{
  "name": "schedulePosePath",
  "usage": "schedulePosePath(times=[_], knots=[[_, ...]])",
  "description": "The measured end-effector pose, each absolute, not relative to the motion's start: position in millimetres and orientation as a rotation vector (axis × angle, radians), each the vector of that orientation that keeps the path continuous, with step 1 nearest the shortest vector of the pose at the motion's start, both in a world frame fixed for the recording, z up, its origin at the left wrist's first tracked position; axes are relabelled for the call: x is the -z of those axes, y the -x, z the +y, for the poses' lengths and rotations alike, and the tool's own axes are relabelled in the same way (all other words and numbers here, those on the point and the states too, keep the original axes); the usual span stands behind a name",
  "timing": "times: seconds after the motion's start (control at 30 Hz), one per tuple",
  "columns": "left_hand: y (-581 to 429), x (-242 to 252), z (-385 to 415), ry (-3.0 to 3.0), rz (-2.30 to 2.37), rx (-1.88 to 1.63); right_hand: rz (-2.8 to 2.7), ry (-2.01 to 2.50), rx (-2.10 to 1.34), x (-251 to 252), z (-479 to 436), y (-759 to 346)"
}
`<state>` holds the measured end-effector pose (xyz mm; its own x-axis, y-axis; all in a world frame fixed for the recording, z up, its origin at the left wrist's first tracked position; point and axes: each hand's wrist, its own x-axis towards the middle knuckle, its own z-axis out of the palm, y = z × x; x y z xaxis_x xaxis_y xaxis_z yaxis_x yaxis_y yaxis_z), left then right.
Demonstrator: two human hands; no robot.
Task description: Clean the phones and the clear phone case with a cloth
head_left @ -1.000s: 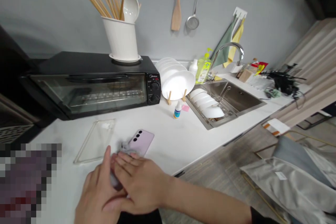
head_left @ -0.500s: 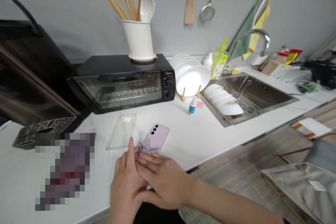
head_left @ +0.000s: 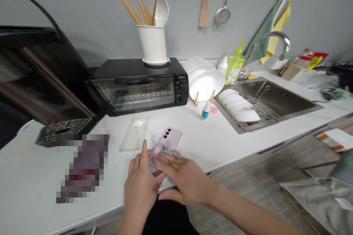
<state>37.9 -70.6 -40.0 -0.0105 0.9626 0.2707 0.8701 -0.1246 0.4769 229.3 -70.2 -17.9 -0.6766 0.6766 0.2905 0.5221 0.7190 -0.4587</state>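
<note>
A pale pink phone (head_left: 169,139) lies face down on the white counter (head_left: 226,143), camera lenses toward the oven. My left hand (head_left: 140,185) rests at the phone's near left edge, fingers curled against it. My right hand (head_left: 183,176) lies over the phone's near end, fingers flat and pressed on a small grey cloth (head_left: 168,150) on the phone's back. A clear phone case (head_left: 135,139) lies flat just left of the phone.
A black toaster oven (head_left: 140,86) with a white utensil holder (head_left: 153,44) stands behind. White plates in a rack (head_left: 205,82), a small dropper bottle (head_left: 204,111), and a sink (head_left: 273,99) with dishes lie to the right. A dark appliance (head_left: 41,80) stands left.
The view has swung left, shifting everything rightward. My right hand with the cloth has slid up onto the phone's back; my left hand stays at the phone's edge.
</note>
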Motion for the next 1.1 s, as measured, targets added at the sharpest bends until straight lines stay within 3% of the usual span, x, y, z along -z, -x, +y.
schedulePosePath(times=[0.13, 0.33, 0.57, 0.8, 1.0, 1.1], knots=[[-44, 34, -74, -2.088, 1.939, -0.892, -2.402, 1.201, -0.356, 23, -35, -241], [-45, 36, -76, -2.075, 1.932, -0.872, -2.559, 0.811, -0.520, 18, -68, -217], [-51, 29, -78, -2.001, 1.903, -0.865, -2.466, 1.122, -0.329, 28, -38, -241], [-51, 28, -80, -2.013, 1.947, -0.809, -2.616, 0.825, -0.517, 16, -80, -219], [-52, 25, -80, -1.982, 1.881, -0.851, -2.478, 1.159, -0.292, 30, -41, -249], [-49, 28, -80, -2.033, 1.884, -0.878, -2.466, 1.097, -0.330, 28, -30, -227]])
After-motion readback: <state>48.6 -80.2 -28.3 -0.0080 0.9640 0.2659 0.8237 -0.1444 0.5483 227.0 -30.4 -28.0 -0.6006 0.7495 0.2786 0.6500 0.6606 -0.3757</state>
